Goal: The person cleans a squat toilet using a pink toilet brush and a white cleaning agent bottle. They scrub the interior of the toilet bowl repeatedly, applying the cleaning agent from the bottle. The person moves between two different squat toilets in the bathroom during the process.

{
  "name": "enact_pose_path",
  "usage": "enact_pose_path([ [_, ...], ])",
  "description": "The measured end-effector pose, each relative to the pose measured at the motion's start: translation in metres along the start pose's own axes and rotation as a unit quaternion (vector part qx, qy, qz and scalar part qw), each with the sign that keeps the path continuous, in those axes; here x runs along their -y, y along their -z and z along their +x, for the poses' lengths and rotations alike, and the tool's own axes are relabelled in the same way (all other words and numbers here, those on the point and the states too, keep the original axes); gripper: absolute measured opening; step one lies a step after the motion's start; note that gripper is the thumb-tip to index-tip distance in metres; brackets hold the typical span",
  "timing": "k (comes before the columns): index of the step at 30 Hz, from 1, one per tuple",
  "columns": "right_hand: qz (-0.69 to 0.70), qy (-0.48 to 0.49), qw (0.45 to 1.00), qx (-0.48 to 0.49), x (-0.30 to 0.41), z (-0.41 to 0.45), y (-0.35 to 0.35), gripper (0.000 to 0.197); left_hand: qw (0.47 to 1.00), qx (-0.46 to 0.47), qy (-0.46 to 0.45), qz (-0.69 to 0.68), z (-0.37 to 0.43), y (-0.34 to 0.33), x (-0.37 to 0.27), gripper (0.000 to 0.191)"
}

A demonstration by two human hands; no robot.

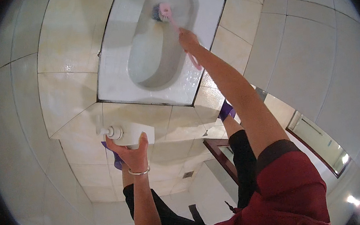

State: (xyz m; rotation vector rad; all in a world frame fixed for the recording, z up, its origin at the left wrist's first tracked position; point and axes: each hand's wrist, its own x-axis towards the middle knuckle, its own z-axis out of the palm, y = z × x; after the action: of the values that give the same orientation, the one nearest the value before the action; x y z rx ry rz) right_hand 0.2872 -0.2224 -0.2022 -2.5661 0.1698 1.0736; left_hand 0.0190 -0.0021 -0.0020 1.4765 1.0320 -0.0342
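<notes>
My right hand (189,41) grips the handle of a pink toilet brush (173,23), whose looped end sticks out below my fist. The dark bristles of its head rest inside the basin of a white ceramic squat toilet (116,82), near the far end. In my left hand (135,155) is a white pump bottle (136,132), tilted on its side with the pump pointing left. I hold it over the tiles in front of the toilet's near edge. Some of the bottle's underside is hidden by my fingers.
Cream floor tiles (69,90) surround the toilet, with a raised step edge below my left hand. Tiled walls (302,47) close in on both sides. A floor drain (188,174) lies behind, near a brown door frame (219,157). My feet wear purple slippers (227,110).
</notes>
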Motion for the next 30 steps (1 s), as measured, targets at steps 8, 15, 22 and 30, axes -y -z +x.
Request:
enact_pose_path([
  [8, 0.293, -0.085, 0.950, 0.060, 0.026, 0.003, 0.015, 0.029, 0.998, 0.018, -0.041, 0.049, 0.001, -0.003, 0.010, 0.089],
  [15, 0.258, -0.075, 0.961, 0.062, 0.054, -0.046, 0.009, 0.035, 0.998, 0.020, -0.041, 0.044, -0.003, -0.007, 0.005, 0.087],
  [22, 0.126, 0.019, 0.987, 0.094, 0.025, -0.190, -0.070, 0.044, 0.999, 0.006, -0.025, 0.047, 0.001, -0.004, 0.007, 0.090],
  [30, -0.140, 0.106, 0.983, -0.060, -0.092, -0.185, 0.014, 0.043, 0.999, 0.004, -0.034, 0.009, 0.003, -0.004, 0.002, 0.085],
])
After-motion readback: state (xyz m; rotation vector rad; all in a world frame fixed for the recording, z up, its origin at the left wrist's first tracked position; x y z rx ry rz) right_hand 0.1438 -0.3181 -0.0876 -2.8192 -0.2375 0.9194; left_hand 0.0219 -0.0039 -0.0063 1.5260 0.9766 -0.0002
